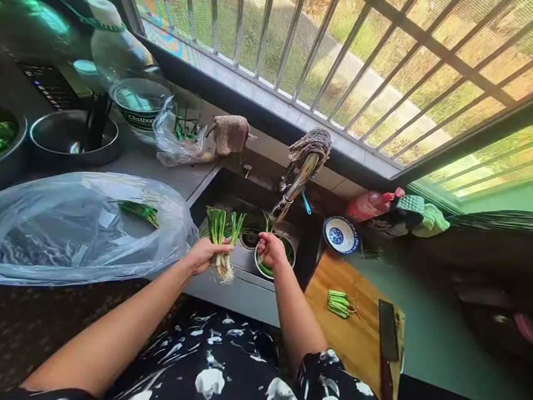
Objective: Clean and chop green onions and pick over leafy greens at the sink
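My left hand (204, 254) is closed around a bunch of scallions (219, 228), green ends up, with white bulbs and stringy roots hanging below. My right hand (271, 249) is closed over a round bowl (293, 258) in the dark sink (309, 242). A few thin scallion leaves (268, 224) stick up from its fingers, and more greens lie in the bowl, partly hidden by the hand. Just above the right hand is the faucet (296, 187), with a netted scrubber (312, 144) on top.
A clear plastic bag (79, 232) with a bundle of greens (138, 210) lies left of the sink. To the right, a wooden cutting board (328, 344) bears cut stalks (339, 303) and a cleaver (388, 331). A blue-and-white bowl (341, 235) stands behind the board.
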Available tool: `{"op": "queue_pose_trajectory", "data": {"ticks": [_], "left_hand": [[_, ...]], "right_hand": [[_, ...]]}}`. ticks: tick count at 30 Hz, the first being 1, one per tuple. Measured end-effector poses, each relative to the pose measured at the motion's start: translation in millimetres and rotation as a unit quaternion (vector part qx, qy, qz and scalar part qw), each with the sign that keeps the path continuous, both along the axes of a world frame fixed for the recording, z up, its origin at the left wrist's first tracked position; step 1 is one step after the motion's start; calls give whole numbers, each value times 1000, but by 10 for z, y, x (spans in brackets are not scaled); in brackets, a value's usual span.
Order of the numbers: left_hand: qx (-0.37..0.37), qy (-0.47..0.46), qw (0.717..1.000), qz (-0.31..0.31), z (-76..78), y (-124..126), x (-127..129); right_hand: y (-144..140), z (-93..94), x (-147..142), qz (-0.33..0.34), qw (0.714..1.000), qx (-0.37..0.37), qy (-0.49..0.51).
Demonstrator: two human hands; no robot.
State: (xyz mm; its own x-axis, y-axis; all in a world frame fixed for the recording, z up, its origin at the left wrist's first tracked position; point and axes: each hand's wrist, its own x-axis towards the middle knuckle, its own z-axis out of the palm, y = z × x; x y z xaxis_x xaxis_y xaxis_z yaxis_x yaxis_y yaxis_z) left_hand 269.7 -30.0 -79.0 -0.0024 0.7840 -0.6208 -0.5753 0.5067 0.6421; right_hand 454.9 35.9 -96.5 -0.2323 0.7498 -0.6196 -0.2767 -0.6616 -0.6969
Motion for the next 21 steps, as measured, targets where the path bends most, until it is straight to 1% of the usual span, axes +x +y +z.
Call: {"op": "queue_pose_trajectory", "data": {"ticks": [1, 2, 3, 4, 6, 8, 9, 10, 11, 13, 15, 16, 18, 21], "left_hand": [[3, 21, 1000, 8, -24, 2, 8], [10, 48, 999, 13, -48, 4, 21], [21, 77, 997, 14, -68, 5, 37], [34, 108, 994, 14, -82, 6, 55], [62, 166, 984, 18, -91, 5, 91], [81, 203, 975, 23, -86, 0, 118], [84, 210, 974, 20, -84, -3, 127], [81, 205, 975, 16, -85, -7, 133], [76, 188, 979, 12, -89, -12, 137], [60, 128, 990, 15, -104, -18, 142], [45, 64, 996, 37, -116, -18, 149], [37, 40, 997, 51, -118, -15, 154], [12, 5, 997, 79, -113, -4, 168], [-31, -36, 993, 106, -105, 25, 190]], "right_hand": [[-24, -9, -46, -34, 999, 18, -23], [-64, -16, -111, -51, 996, 48, -50], [-113, -21, -191, -49, 991, 88, -84], [-166, -24, -275, -33, 983, 130, -125], [-257, -26, -427, 18, 957, 196, -214], [-302, -31, -520, 53, 933, 219, -282], [-306, -35, -541, 59, 926, 219, -300], [-300, -41, -548, 60, 926, 215, -304], [-290, -48, -545, 57, 932, 207, -291], [-266, -58, -528, 46, 957, 173, -228], [-255, -57, -515, 35, 980, 128, -147], [-257, -51, -512, 30, 987, 109, -115], [-270, -31, -515, 22, 993, 87, -78], [-307, -3, -516, 16, 993, 93, -72]]}}
